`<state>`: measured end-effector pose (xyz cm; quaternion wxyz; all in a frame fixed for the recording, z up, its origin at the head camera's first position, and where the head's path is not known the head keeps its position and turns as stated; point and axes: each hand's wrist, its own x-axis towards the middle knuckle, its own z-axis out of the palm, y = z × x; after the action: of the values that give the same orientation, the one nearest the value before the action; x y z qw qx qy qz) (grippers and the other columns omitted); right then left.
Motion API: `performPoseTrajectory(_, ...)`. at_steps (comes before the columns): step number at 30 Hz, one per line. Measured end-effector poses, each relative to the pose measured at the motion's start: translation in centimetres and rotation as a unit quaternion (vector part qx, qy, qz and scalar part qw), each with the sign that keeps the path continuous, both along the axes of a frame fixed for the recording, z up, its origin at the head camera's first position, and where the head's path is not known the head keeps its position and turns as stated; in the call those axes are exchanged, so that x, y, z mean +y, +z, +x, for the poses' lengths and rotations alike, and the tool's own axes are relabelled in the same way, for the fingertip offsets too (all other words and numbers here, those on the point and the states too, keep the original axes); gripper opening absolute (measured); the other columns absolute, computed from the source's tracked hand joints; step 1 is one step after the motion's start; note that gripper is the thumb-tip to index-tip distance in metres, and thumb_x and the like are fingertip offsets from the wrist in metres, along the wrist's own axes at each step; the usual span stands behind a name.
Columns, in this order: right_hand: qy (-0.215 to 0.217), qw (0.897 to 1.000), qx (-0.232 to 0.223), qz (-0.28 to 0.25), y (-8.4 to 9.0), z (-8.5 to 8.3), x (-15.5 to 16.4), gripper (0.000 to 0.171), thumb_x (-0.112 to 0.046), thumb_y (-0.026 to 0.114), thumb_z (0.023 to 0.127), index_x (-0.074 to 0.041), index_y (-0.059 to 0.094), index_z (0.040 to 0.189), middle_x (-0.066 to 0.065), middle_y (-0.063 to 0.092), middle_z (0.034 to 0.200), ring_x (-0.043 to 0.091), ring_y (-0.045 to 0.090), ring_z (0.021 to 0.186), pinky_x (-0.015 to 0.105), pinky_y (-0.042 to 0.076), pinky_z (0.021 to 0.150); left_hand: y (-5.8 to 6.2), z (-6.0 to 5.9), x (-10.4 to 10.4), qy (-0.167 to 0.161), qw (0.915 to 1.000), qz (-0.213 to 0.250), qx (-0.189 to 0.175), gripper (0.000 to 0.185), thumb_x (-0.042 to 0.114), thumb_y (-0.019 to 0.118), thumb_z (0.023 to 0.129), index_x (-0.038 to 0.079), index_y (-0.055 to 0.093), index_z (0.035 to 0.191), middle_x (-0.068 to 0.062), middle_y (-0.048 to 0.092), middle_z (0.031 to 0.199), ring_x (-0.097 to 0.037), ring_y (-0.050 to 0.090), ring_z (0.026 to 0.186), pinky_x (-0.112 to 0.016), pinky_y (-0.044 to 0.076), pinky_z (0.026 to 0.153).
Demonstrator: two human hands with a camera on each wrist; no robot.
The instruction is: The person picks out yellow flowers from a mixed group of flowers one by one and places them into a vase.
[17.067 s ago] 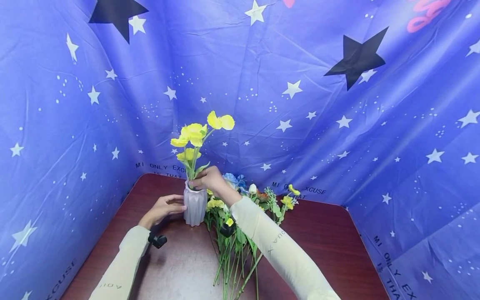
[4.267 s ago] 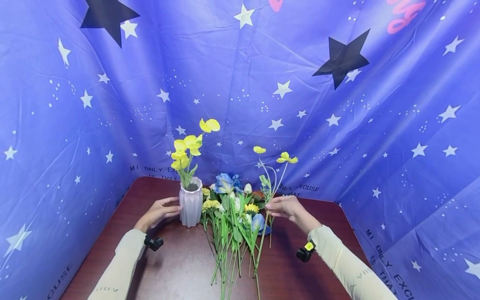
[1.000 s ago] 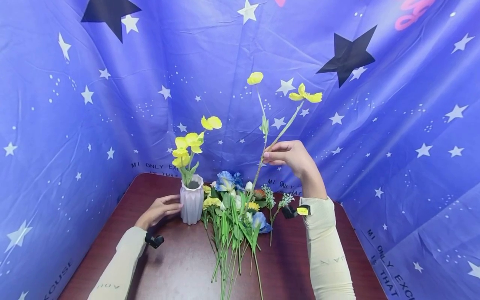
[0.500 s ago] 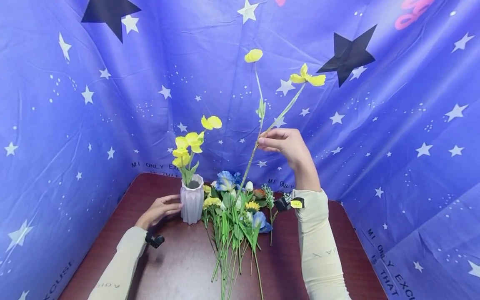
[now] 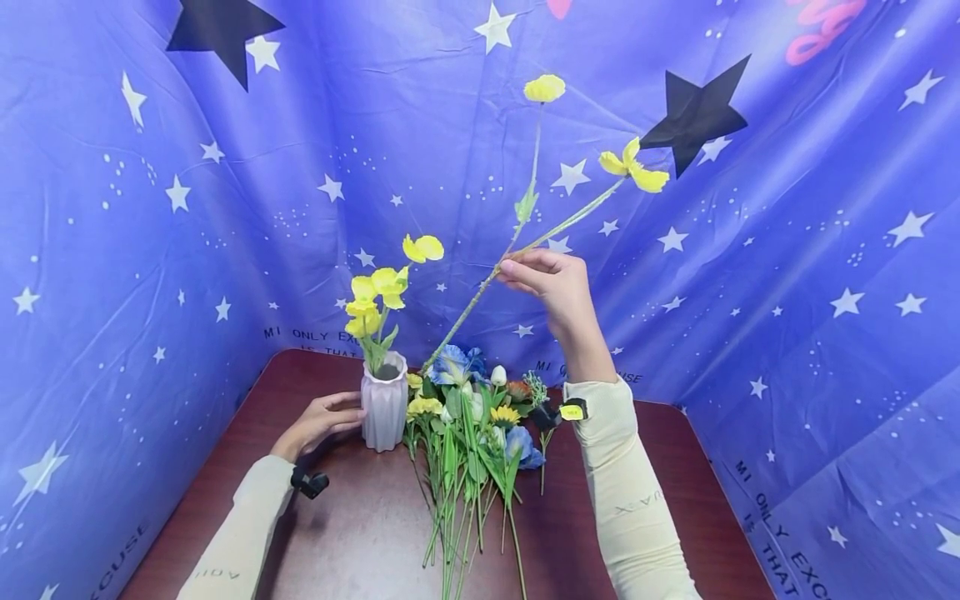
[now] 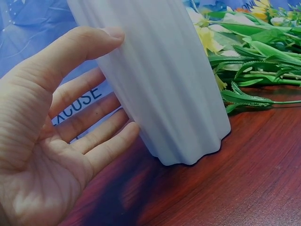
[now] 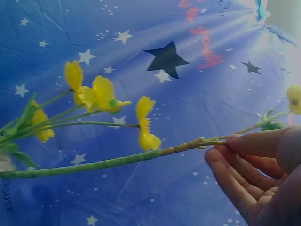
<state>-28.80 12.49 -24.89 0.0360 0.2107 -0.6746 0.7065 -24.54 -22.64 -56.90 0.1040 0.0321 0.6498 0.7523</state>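
Right hand (image 5: 558, 287): raised above the vase, fingers (image 7: 235, 160) pinching the yellow flower stem (image 5: 480, 296) at its fork.
Stem: slants down, lower end just above the vase (image 5: 385, 408) mouth.
Left hand (image 5: 318, 421): fingers (image 6: 94, 117) nearly straight, resting against the vase's side.
Vase: upright on the bench (image 5: 360, 533), loose flowers (image 5: 472, 433) just right of it.

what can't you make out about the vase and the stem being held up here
- Vase: left wrist view, top edge cuts off its mouth.
- Inside the vase: head view, too small and dark to see.
- Held stem: head view, its lower end is lost among the blue flowers.
- Right hand: right wrist view, frame edge crops it.
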Motion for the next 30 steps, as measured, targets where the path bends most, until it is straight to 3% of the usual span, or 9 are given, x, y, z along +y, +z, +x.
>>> performPoseTrajectory(8,0.001,0.999,0.005,-0.051,-1.3,-0.4,-1.5,0.013,0.004,0.075,0.088,-0.008,0.078,0.086,0.003,0.078,0.084,0.016,0.076,0.076,0.032,0.066,0.08,0.1,0.0,0.0,0.0,0.9997,-0.025,-0.006,0.067,0.005,0.07,0.096,-0.017,0.035,0.148,-0.022,0.062,0.134,-0.008,0.07,0.103,-0.049,0.052,0.107)
performPoseTrajectory(17,-0.001,0.999,0.002,-0.055,-2.1,-0.6,-2.8,0.009,0.002,0.076,0.089,-0.006,0.078,0.087,0.002,0.078,0.084,0.016,0.076,0.077,0.032,0.066,0.081,0.5,-0.3,0.1,0.013,0.9981,-0.061,-0.001,0.067,0.006,0.074,0.092,-0.016,0.04,0.146,-0.033,0.057,0.138,-0.009,0.07,0.103,-0.045,0.057,0.102)
performPoseTrajectory(24,-0.002,0.999,-0.007,-0.039,-2.8,-0.8,-3.3,0.006,0.004,0.075,0.089,0.001,0.076,0.094,0.001,0.078,0.085,0.016,0.076,0.077,0.042,0.063,0.088,0.9,-0.5,0.1,0.02,0.9955,-0.092,0.014,0.066,0.009,0.078,0.089,-0.015,0.047,0.142,-0.036,0.056,0.138,-0.024,0.067,0.118,-0.043,0.06,0.099)
performPoseTrajectory(30,-0.004,1.0,-0.007,-0.029,-3.3,-1.0,-3.6,0.005,0.001,0.076,0.088,0.002,0.076,0.094,-0.001,0.078,0.082,0.014,0.076,0.076,0.041,0.064,0.086,1.3,-0.5,0.2,0.02,0.994,-0.102,0.033,0.065,0.008,0.08,0.087,-0.015,0.049,0.14,-0.034,0.057,0.137,-0.017,0.069,0.112,-0.032,0.062,0.094)
